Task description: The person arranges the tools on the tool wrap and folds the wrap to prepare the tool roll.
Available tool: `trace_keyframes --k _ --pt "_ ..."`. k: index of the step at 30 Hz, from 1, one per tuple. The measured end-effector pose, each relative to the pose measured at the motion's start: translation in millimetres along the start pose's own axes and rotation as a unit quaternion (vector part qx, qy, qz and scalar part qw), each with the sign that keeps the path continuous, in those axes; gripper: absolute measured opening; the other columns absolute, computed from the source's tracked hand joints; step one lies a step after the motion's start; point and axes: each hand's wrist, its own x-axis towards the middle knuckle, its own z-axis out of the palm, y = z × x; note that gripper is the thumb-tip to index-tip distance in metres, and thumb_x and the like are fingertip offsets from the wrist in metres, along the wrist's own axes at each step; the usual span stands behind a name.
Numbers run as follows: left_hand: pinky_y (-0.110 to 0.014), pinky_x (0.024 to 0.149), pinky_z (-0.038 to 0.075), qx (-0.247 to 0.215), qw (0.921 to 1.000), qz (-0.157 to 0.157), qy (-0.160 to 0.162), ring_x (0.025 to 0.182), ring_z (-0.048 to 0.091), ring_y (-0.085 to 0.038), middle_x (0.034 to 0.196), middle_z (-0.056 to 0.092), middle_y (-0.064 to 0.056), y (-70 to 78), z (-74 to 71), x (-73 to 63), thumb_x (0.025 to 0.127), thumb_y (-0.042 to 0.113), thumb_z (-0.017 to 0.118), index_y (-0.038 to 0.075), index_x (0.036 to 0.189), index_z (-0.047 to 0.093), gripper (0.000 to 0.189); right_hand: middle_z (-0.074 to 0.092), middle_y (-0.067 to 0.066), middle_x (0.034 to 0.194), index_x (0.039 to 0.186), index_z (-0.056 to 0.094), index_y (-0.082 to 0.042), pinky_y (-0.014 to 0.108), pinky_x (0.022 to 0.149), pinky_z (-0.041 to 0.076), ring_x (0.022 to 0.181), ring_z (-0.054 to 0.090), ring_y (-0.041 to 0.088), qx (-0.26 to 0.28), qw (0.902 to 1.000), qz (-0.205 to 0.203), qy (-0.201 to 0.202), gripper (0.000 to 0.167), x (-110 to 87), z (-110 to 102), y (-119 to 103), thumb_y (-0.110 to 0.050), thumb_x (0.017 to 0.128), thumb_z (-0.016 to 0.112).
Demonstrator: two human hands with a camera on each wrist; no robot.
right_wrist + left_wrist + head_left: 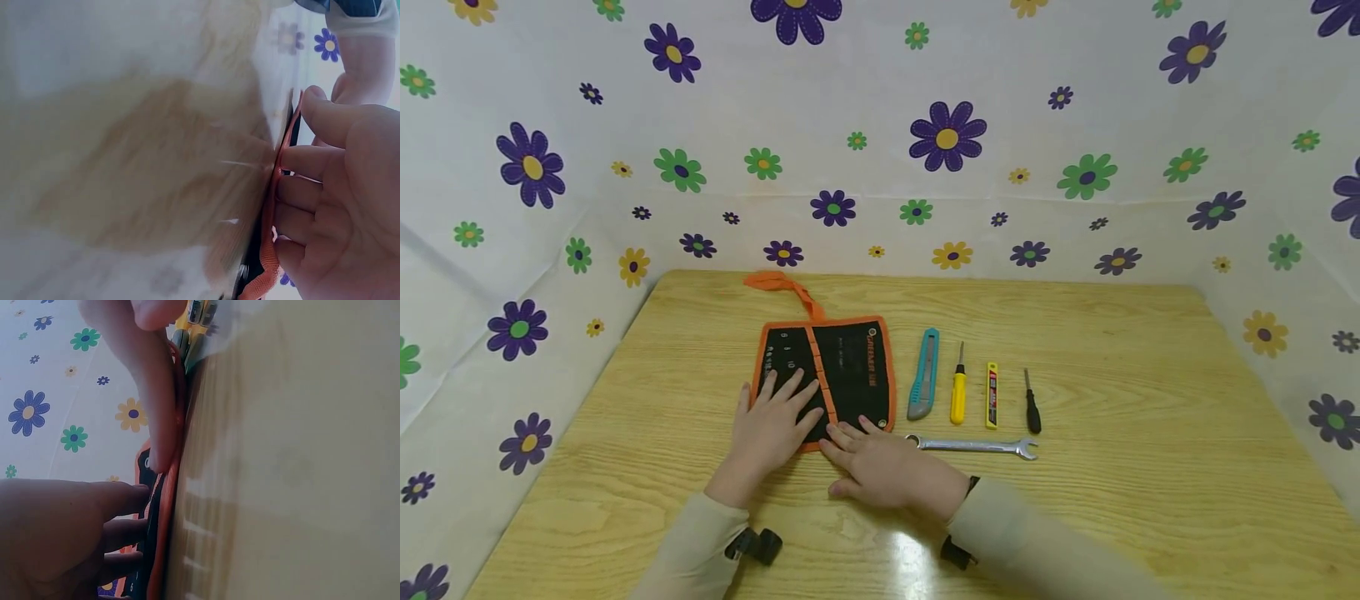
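A black fabric tool pouch point(853, 367) with orange trim lies flat on the table, its orange tie strap point(786, 284) trailing off the far edge. My left hand point(767, 433) rests on the pouch's left part with fingers spread and fairly straight. On the near edge, toward the right, my right hand point(883, 468) lies with its fingertips touching the fabric. The left wrist view shows the left fingers point(122, 528) against the black cloth. In the right wrist view, the right fingers point(300, 190) touch the orange border point(267, 234). Neither hand grips a tool.
Right of the pouch lie a teal utility knife point(924, 375), a yellow-handled screwdriver point(958, 396), a slim yellow packet point(992, 396) and a black-handled screwdriver point(1033, 412). A combination wrench point(973, 447) lies crosswise nearer me, beside the right hand. Flowered sheeting point(880, 175) surrounds the wooden table point(1135, 467).
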Motion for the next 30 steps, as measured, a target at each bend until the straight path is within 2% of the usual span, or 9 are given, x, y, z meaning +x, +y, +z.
trace_keyframes --k 8,14,18,20,23,27,30 --pt "-0.064 0.109 0.006 0.002 1.0 0.002 0.0 0.142 0.017 -0.038 0.155 0.028 -0.005 0.1 -0.3 1.3 0.099 0.05 0.043 0.025 0.148 0.039 0.056 0.02 0.005 0.157 0.153 0.025 -0.015 0.039 0.115 0.013 0.143 0.016 0.018 0.003 1.0 -0.003 0.004 0.067 3.3 -1.0 -9.0 -0.054 0.099 0.034" --pt "-0.064 0.109 0.006 -0.002 0.9999 0.01 0.006 0.142 0.015 -0.038 0.155 0.027 -0.006 -1.7 0.7 0.7 0.098 0.05 0.045 0.024 0.149 0.038 0.057 0.019 0.005 0.157 0.153 0.023 -0.014 0.04 0.115 0.013 0.143 0.016 0.017 0.009 0.9997 -0.02 0.012 0.066 -0.1 -1.1 -4.4 -0.05 0.1 0.037" --pt "-0.064 0.109 0.004 -0.022 0.9996 0.015 0.005 0.142 0.013 -0.038 0.156 0.024 -0.005 -6.5 6.2 0.3 0.098 0.051 0.044 0.024 0.15 0.036 0.06 0.021 0.003 0.157 0.153 0.024 -0.015 0.042 0.115 0.015 0.143 0.019 0.017 0.02 0.9987 -0.039 0.026 0.064 -5.6 -3.8 1.9 -0.047 0.1 0.04" --pt "-0.063 0.109 0.003 -0.041 0.999 0.017 0.007 0.143 0.012 -0.037 0.156 0.022 -0.005 -10.0 10.0 0.0 0.097 0.053 0.044 0.023 0.15 0.034 0.061 0.025 0.003 0.155 0.152 0.028 -0.014 0.043 0.114 0.019 0.142 0.023 0.018 0.021 0.9978 -0.043 0.047 0.063 -10.5 -6.4 6.5 -0.045 0.1 0.044" --pt "-0.063 0.109 0.003 -0.077 0.9966 0.021 0.021 0.143 0.011 -0.036 0.156 0.023 -0.005 -16.0 15.1 -0.8 0.096 0.054 0.046 0.023 0.151 0.034 0.064 0.037 0.004 0.15 0.147 0.041 -0.013 0.043 0.109 0.03 0.137 0.035 0.021 0.013 0.9935 -0.04 0.106 0.056 -18.9 -9.2 16.4 -0.038 0.098 0.053" --pt "-0.063 0.109 0.007 -0.12 0.9904 0.036 0.058 0.142 0.016 -0.036 0.154 0.029 -0.007 -23.1 19.5 -2.0 0.094 0.052 0.052 0.02 0.149 0.037 0.066 0.055 0.005 0.136 0.132 0.059 -0.011 0.041 0.099 0.043 0.122 0.051 0.023 0.013 0.981 -0.019 0.193 0.042 -30.6 -12.2 34.2 -0.025 0.093 0.065" --pt "-0.062 0.109 0.009 -0.139 0.9863 0.047 0.076 0.141 0.019 -0.036 0.153 0.031 -0.008 -27.7 21.9 -3.1 0.092 0.051 0.056 0.018 0.148 0.039 0.067 0.06 0.007 0.128 0.126 0.063 -0.008 0.039 0.094 0.046 0.115 0.055 0.025 0.017 0.9737 -0.005 0.227 0.039 -39.5 -13.4 49.1 -0.018 0.089 0.07"
